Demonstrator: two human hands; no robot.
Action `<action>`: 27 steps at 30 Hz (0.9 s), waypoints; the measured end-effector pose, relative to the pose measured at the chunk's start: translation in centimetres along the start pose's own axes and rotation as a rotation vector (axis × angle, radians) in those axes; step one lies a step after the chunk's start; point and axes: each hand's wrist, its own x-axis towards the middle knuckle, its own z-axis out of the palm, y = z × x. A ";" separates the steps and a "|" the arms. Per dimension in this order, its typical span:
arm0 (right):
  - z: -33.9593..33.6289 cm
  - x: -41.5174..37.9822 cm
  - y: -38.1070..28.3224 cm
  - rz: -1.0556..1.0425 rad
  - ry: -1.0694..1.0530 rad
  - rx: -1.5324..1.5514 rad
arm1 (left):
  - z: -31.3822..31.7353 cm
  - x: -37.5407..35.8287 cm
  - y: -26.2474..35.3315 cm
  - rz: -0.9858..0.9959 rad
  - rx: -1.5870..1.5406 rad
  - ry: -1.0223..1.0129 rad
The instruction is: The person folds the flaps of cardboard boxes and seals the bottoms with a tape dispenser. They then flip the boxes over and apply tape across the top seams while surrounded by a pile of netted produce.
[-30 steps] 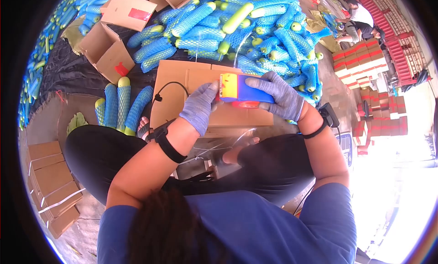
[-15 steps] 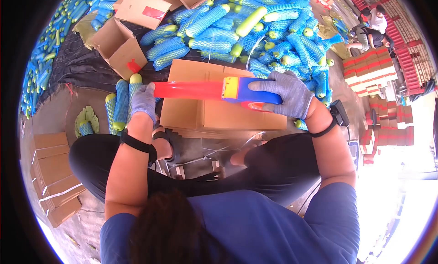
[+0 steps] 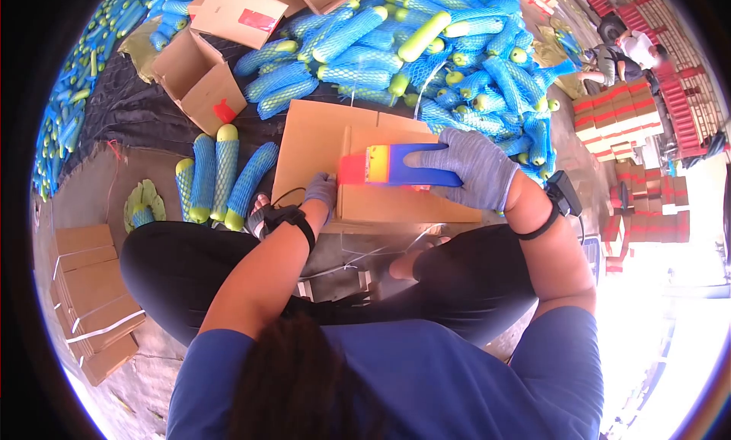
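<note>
My right hand (image 3: 476, 170), in a grey glove, is closed on the blue end of a blue, yellow and red tape dispenser (image 3: 396, 165) over a flattened cardboard box (image 3: 308, 139). The dispenser's red end lies over the middle of the cardboard. My left hand (image 3: 323, 190), also gloved, rests at the cardboard's near left part, beside the red end. Its fingers are partly hidden, so their grip is unclear.
Green gourds in blue nets (image 3: 358, 33) are heaped beyond the cardboard, with several more (image 3: 227, 170) at its left. An open box (image 3: 199, 82) stands back left. Folded cartons (image 3: 95, 288) lie left. Taped boxes (image 3: 617, 116) and people are at right.
My left hand has moved right and nearer, off the stretched red tape, which no longer spans leftward. The dispenser has tilted and shifted slightly. A netted gourd at left is now uncovered.
</note>
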 end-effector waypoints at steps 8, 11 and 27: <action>0.5 -0.1 0.8 -0.073 -0.010 -0.095 | -2.1 0.9 3.8 0.064 -0.001 0.038; 0.0 -0.3 -0.2 0.024 -0.047 -0.079 | -6.9 -12.0 15.0 0.569 -0.785 -0.023; -3.5 -3.4 2.1 0.049 -0.284 -0.209 | -7.6 -16.5 19.5 1.033 0.817 -0.017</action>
